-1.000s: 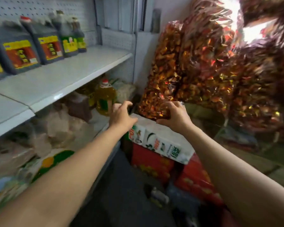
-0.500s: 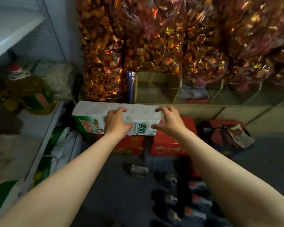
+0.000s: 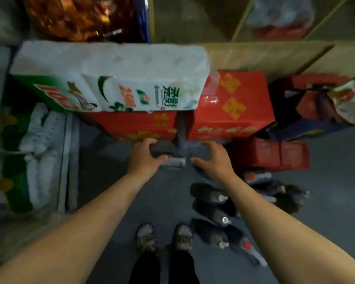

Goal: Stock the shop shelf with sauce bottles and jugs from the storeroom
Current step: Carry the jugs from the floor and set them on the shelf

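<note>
Several dark sauce bottles [image 3: 212,196] lie on the grey floor to the right of my feet. One more dark sauce bottle [image 3: 166,151] with a pale label lies in front of the red boxes. My left hand [image 3: 145,160] curls over it, fingers on the far side and thumb on the near side. My right hand [image 3: 214,160] hovers beside it with fingers spread and holds nothing; the dark end of another bottle [image 3: 202,172] shows under its wrist.
A white tissue pack [image 3: 111,76] lies on top of red cartons [image 3: 234,103], with more red boxes [image 3: 275,154] at right. A low shelf with green-and-white packs [image 3: 29,160] runs along the left. My shoes [image 3: 147,236] stand below on the floor.
Both hands have let go of the white tissue pack and dropped to the floor. The view has tilted down. My left hand now closes on a dark bottle.
</note>
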Tool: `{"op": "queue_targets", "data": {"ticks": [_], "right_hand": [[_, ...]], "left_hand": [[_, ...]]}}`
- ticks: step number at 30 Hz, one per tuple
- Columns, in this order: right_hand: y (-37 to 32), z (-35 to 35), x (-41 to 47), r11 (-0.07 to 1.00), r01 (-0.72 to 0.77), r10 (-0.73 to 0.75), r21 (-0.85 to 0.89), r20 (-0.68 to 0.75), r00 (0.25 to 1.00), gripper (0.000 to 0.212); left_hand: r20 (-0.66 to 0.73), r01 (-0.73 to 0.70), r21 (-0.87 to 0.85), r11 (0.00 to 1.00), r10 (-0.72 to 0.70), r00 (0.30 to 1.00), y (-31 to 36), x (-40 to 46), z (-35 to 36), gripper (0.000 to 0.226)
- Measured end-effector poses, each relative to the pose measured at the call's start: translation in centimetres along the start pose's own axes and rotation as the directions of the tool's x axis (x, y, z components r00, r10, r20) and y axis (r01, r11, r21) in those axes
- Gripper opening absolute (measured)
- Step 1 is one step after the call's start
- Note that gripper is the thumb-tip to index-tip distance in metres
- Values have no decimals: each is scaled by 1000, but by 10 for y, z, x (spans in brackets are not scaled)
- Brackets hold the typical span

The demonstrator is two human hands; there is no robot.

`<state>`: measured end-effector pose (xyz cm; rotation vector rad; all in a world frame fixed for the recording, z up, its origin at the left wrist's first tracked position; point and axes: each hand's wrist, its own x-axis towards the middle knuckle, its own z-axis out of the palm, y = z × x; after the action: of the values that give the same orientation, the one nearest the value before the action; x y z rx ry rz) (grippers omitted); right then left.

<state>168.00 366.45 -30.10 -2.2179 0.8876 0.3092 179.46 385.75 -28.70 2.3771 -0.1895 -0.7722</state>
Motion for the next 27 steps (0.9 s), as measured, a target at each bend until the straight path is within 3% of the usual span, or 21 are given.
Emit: {"op": "queue_targets", "data": {"ticks": [4,12,18,21,27], "right_hand": [[73,78,38,996,-76,74,35,56,996,66],[193,228,135,984,-131,114,124,135,984,85],[235,298,195,948,-86,42,305,146,988,95],[260,324,220,931,-16,-32,365,126,992,114],[272,340,252,912,12,-85,410,159,984,90]], "left_hand": [[53,52,-45,998,-49,997,-64,41,77,58],[116,179,-133,975,-164,980,-190,141,211,76],[160,116,-116,986,-97,982,-250,209,271,102],[168,69,-151,986,-43,985,-266,239,287,91],[173,2,-167,986,28,984,-283,273,300,92]]}}
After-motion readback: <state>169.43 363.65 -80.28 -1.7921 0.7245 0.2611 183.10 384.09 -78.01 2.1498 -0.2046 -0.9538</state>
